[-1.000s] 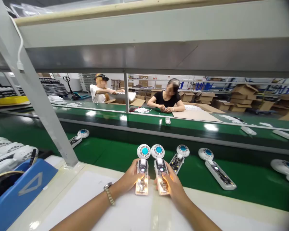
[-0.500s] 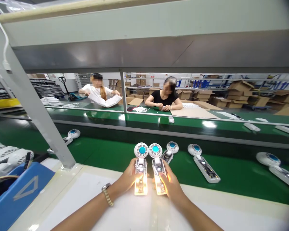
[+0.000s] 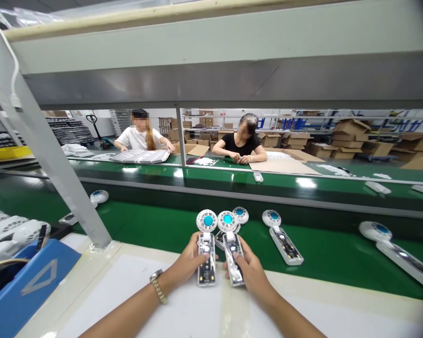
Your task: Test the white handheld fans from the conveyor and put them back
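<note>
My left hand [image 3: 193,258] is wrapped round a white handheld device [image 3: 207,272] with a clear-fronted handle and a round, blue-centred head, its thumb on the handle. Beside it, my right hand [image 3: 250,265] grips a matching device [image 3: 234,270], thumb also on the front. Both devices stand upright over the white worktop [image 3: 183,314], heads close together, and their handles are unlit. Behind the right one, a similar device [image 3: 240,215] lies on the green belt [image 3: 144,234], partly hidden.
More devices lie on the belt, one right of my hands [image 3: 285,246] and one far right [image 3: 407,260]. A blue bin [image 3: 31,286] with white parts stands left, by a slanted metal post [image 3: 63,173]. An overhead shelf [image 3: 211,80] spans above. Two people sit across the line.
The yellow-orange glow in both held handles has gone out. Devices on the near belt have shifted left, and those on the far belt right. The person across at left has lowered the white tray.
</note>
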Tool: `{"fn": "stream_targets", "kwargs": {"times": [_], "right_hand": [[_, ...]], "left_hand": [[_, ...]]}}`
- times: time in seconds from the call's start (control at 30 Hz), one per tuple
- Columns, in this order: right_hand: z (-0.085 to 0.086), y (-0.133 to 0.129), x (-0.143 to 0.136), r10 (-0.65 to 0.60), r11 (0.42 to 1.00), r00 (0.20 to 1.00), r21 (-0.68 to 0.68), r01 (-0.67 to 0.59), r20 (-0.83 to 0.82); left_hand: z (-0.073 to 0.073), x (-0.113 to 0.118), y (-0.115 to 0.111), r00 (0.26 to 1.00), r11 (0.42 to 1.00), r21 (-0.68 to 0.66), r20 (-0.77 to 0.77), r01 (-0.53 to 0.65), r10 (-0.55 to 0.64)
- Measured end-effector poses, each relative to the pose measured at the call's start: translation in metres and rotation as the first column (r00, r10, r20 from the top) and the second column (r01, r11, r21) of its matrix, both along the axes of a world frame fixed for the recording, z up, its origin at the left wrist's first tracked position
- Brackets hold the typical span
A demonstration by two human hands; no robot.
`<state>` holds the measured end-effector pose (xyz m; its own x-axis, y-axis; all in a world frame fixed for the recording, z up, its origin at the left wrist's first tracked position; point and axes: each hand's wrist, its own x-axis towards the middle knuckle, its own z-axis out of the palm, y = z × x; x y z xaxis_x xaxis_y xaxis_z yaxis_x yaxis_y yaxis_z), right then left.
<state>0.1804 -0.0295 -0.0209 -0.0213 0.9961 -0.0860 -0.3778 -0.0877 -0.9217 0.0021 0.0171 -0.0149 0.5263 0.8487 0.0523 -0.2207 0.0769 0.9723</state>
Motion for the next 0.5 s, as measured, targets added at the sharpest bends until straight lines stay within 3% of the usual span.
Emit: {"fn": "stream_targets", "kwargs": {"times": [0.23,0.5], "right_hand": [[0.006,0.0,0.002,0.014,1.0,1.0,-0.019,-0.013,0.028],[0.022,-0.008,0.004,0.059,0.997,0.985,-0.036,-0.065,-0.161]], "left_hand": [[0.003,-0.001,-0.002,1.0,1.0,-0.016,-0.008,0.005,-0.005],[0.018,-0.004,-0.006,0.995,0.99,-0.126,0.08,0.07,-0.061]]}}
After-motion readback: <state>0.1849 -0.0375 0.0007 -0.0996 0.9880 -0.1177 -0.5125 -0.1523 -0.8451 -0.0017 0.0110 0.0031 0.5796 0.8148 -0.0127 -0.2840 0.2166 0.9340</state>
